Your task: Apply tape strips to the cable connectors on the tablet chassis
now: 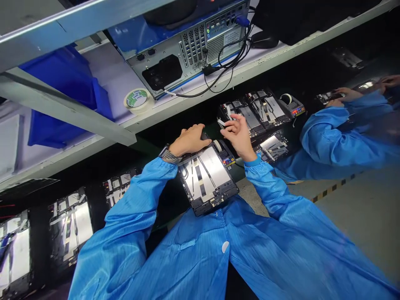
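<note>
An opened tablet (215,166) with a silver battery, black flex cables and a dark frame lies tilted in front of me, its near end close to my coat. My left hand (190,142) is at its far edge, thumb on the near side and fingers beyond, gripping it there. To the right, my right hand (238,134) is raised with thumb and fingers pinched by a short white strip (221,122). Beneath and beside the right hand sits a tape dispenser (227,157) with a white roll and lit display. The left fingertips are partly hidden.
More opened tablets (71,225) lie along the dark bench at left, and others (265,109) at right by a second dispenser (293,106). A shelf above holds a computer case (193,46), a tape roll (137,100) and blue bins (68,91). A co-worker's blue sleeve (331,125) is at right.
</note>
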The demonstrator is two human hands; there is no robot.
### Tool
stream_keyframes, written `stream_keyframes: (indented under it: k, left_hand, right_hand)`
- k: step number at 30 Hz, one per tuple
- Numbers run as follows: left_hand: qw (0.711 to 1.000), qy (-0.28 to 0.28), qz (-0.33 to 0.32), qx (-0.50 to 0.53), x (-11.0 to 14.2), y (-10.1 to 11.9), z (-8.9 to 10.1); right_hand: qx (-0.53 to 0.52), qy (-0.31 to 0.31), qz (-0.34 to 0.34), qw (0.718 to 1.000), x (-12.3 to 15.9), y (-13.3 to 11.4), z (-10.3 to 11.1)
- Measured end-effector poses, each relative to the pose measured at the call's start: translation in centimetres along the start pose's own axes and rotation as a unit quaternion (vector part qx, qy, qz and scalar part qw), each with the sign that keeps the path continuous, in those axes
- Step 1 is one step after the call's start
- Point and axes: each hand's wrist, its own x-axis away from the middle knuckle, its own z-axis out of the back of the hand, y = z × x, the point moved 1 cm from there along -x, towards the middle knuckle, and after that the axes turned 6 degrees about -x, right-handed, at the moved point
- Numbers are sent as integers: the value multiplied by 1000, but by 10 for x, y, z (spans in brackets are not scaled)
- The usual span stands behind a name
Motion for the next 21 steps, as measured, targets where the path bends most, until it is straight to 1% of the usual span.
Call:
stream_keyframes:
  k: [3, 5, 7, 11, 13, 16, 21]
  left_hand:
    - [999, -40, -7, 24, 3, -17, 3]
    - [997, -55, -9, 46, 4, -23, 4]
    - [995, -64, -9, 70, 5, -25, 5]
    - [994, -60, 1, 93, 7, -27, 8]
    - [994, -55, -3, 99, 8, -29, 9]
    - [992, -49, -20, 114, 9, -29, 10]
    - [989, -68, -14, 127, 8, -27, 11]
  right_hand:
    - [34, -78, 12, 996, -15, 2, -16]
    - [54, -122, 20, 991, -24, 1, -23]
    - [71, -162, 30, 984, -31, -1, -26]
    - [96, -227, 44, 968, -33, -7, -25]
    - [105, -244, 49, 963, -31, -11, -25]
    - [117, -252, 50, 959, -27, -13, -26]
    - [97, -254, 2, 962, -27, -7, -25]
